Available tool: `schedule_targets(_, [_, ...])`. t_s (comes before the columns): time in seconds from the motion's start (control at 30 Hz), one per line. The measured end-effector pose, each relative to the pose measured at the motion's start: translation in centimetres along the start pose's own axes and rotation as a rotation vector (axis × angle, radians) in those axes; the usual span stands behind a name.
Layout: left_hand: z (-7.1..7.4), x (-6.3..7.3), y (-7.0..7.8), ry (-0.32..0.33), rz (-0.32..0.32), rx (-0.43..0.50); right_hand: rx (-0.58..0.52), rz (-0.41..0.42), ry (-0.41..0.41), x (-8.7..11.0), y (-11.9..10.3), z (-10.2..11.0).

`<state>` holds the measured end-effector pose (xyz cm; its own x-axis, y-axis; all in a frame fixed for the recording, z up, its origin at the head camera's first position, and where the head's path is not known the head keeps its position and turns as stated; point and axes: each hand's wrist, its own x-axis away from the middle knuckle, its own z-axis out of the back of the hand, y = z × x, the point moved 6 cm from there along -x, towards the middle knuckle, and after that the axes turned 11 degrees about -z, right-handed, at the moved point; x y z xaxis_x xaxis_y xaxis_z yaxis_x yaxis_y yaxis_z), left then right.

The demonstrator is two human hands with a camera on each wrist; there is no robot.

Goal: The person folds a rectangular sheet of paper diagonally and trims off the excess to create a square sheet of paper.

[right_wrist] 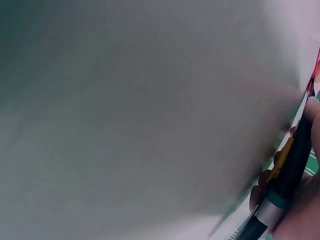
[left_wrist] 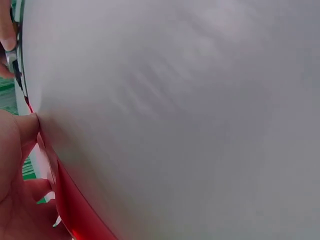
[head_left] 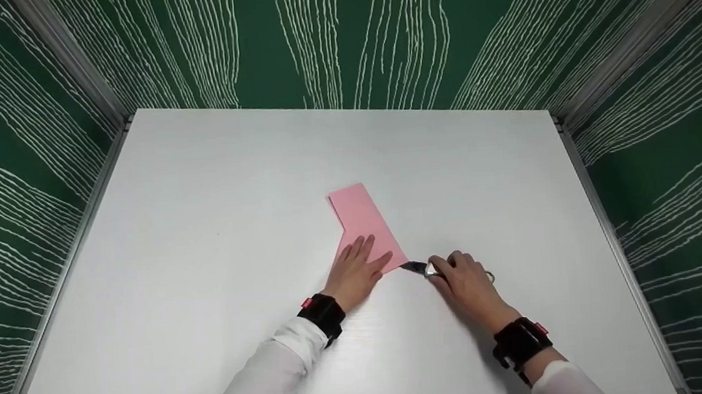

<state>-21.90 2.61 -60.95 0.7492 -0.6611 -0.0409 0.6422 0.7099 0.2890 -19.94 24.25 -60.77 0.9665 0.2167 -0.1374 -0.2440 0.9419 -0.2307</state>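
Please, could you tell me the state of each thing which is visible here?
Left hand: fingers spread, resting on the pink paper.
Right hand: fingers curled round the knife-like tool.
Pink paper: folded, lying on the white table, partly covered by the left hand.
Knife-like tool: held, dark tip at a corner of the paper; whether it is cutting, I cannot tell.
Black wrist devices: strapped on, one on each wrist.

The left grip (head_left: 357, 275) hides pink paper (head_left: 360, 212) (partly).
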Motion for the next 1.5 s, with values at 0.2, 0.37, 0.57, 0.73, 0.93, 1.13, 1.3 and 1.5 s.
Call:
schedule_targets(0.2, [-0.2, 0.0, -0.2, -0.023, 0.013, 0.039, -0.005, -0.017, -0.001, -0.2, 0.1, -0.1])
schedule_targets(0.37, [-0.3, 0.0, -0.2, -0.031, 0.011, 0.037, -0.017, -0.038, -0.013, -0.2, 0.0, -0.1])
schedule_targets(0.57, [-0.2, 0.1, -0.2, 0.001, -0.003, 0.001, -0.024, -0.054, 0.000, -0.2, -0.4, -0.2])
schedule_targets(0.73, [-0.2, 0.2, -0.1, 0.008, 0.005, 0.006, -0.028, -0.064, 0.025, 0.0, -0.8, -0.2])
schedule_targets(0.93, [-0.3, 0.2, 0.1, 0.030, 0.024, 0.018, -0.036, -0.123, 0.023, 0.2, -1.1, -0.2])
schedule_targets(1.13, [-0.4, 0.4, 0.2, 0.069, 0.017, 0.003, -0.062, -0.192, 0.005, 0.2, -1.1, -0.4])
schedule_targets(1.3, [-0.3, 0.5, 0.1, 0.029, 0.009, 0.040, -0.049, -0.165, 0.015, -0.1, -0.9, -0.3])
schedule_targets(1.5, [-0.1, 0.6, -0.2, -0.050, -0.020, 0.068, -0.014, -0.127, 0.035, -0.6, -0.7, -0.3])
